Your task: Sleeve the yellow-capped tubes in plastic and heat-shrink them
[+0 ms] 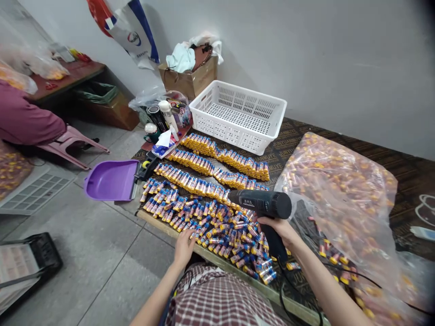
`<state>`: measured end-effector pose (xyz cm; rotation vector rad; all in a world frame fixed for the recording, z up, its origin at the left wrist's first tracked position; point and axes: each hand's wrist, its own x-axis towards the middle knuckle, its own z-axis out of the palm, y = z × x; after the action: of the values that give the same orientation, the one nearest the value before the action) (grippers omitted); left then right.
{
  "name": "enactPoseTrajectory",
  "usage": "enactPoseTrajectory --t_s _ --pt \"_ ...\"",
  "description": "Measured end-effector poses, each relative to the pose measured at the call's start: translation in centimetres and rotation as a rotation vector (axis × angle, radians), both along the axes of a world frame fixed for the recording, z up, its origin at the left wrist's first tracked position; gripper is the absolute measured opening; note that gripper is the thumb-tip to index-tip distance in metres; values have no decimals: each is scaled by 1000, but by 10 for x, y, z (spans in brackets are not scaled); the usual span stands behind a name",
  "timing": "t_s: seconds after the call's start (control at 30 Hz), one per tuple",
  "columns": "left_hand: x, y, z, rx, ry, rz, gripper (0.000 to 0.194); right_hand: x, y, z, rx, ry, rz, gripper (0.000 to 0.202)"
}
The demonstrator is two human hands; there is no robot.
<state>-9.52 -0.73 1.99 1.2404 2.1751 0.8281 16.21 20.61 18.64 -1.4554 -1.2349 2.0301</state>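
My right hand [279, 228] is wrapped round the handle of a black heat gun [261, 203], its barrel pointing left above a spread of small tubes. My left hand [185, 248] is at the table's near edge, fingers curled down on a small tube [193, 235] at the border of that spread; the fingertips are partly hidden. The loose small tubes [217, 233] have printed wraps with blue and yellow ends and lie at mixed angles. Beyond them, similar tubes are stacked in several neat rows [190, 180].
A white plastic crate [238, 131] stands behind the rows. On the right lies a large clear bag [340, 181] of tubes. The heat gun's black cord [283, 290] hangs beside my right arm. A purple dustpan [110, 180] is left of the table; a person [30, 113] sits farther left.
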Motion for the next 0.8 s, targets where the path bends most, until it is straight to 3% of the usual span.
enactPoseTrajectory --t_s 0.3,0.43,0.67,0.8 --pt "-93 2 -9 51 11 54 25 -85 2 0 10 -12 18 22" --pt "-122 5 -9 31 55 84 26 -113 6 -4 -16 8 12 21" --pt "-130 7 -10 34 46 89 24 -159 11 -4 -51 111 81 24" --pt "-120 13 -9 7 44 34 23 -157 14 -2 -79 82 68 27"
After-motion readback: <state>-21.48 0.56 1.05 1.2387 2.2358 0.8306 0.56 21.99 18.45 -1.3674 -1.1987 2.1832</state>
